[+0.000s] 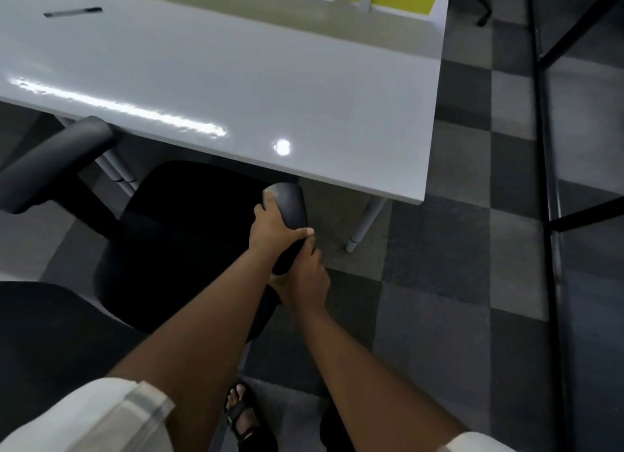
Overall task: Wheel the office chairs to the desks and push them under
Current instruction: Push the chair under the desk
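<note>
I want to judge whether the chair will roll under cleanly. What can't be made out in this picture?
Head view only:
- Chair's wheels and base: hidden under the black seat.
- Space under the desk: covered by the desktop.
- Right armrest: its rear part is wrapped by the left hand and right hand.
- Backrest: cut off by the left edge.

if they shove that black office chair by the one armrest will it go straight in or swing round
The office chair would probably swing rather than run straight: both the left hand and right hand grip one armrest, off to the side of the seat. Its castors are out of sight. The other armrest sits at the desk edge and may catch.
</note>
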The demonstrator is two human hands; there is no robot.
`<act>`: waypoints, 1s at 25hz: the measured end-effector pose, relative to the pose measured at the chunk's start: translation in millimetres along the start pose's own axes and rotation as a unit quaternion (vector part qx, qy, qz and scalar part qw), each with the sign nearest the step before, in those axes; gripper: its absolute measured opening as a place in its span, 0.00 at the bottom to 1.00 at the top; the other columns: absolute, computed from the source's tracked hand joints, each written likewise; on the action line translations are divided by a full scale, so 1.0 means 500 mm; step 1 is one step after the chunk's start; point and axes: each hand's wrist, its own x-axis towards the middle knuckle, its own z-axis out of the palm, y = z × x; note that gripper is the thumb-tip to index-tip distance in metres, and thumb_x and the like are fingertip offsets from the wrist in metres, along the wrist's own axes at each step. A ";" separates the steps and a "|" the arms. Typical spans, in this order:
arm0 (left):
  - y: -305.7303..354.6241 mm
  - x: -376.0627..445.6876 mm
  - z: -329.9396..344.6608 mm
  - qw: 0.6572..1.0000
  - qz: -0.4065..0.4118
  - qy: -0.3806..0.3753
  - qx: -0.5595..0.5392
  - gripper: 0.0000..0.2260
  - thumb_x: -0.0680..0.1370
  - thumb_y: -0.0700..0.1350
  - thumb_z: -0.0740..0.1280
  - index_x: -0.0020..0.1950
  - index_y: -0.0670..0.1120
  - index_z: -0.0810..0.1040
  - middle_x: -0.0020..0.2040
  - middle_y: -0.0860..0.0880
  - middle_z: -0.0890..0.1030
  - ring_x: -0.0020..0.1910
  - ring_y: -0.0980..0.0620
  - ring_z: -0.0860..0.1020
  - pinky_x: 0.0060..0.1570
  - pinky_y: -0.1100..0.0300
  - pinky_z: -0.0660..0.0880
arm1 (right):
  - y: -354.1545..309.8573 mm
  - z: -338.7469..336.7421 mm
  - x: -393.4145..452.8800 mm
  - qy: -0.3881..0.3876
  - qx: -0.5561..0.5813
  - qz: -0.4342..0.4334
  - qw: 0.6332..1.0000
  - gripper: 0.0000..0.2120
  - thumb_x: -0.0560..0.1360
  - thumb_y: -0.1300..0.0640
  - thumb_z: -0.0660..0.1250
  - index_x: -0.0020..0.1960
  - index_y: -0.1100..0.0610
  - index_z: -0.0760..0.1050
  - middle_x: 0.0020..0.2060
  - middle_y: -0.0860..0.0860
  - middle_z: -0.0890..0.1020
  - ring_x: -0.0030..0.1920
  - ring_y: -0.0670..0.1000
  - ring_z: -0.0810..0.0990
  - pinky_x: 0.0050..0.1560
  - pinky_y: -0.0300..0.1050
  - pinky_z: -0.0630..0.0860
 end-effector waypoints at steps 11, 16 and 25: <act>-0.005 0.026 -0.024 0.953 0.198 -0.165 0.160 0.61 0.67 0.58 0.81 0.83 0.50 0.39 0.83 0.42 0.48 0.80 0.39 0.55 0.77 0.45 0.61 | -0.061 0.112 -0.065 0.033 0.156 0.203 0.966 0.54 0.72 0.36 0.73 0.82 0.58 0.46 0.73 0.58 0.67 0.66 0.61 0.76 0.61 0.55 0.75; -0.015 0.023 -0.009 0.960 0.208 -0.147 0.115 0.60 0.66 0.58 0.81 0.84 0.52 0.42 0.81 0.44 0.57 0.77 0.40 0.62 0.73 0.46 0.67 | -0.046 0.112 -0.068 0.017 0.201 0.163 0.966 0.54 0.74 0.39 0.71 0.82 0.57 0.38 0.77 0.57 0.64 0.69 0.60 0.74 0.63 0.55 0.73; -0.075 0.001 0.021 0.993 0.111 -0.042 0.002 0.53 0.65 0.67 0.78 0.82 0.48 0.56 0.73 0.46 0.72 0.70 0.43 0.73 0.67 0.46 0.73 | 0.037 0.065 -0.044 -0.049 0.239 0.011 0.970 0.56 0.72 0.39 0.74 0.82 0.48 0.36 0.78 0.50 0.66 0.74 0.54 0.70 0.66 0.60 0.74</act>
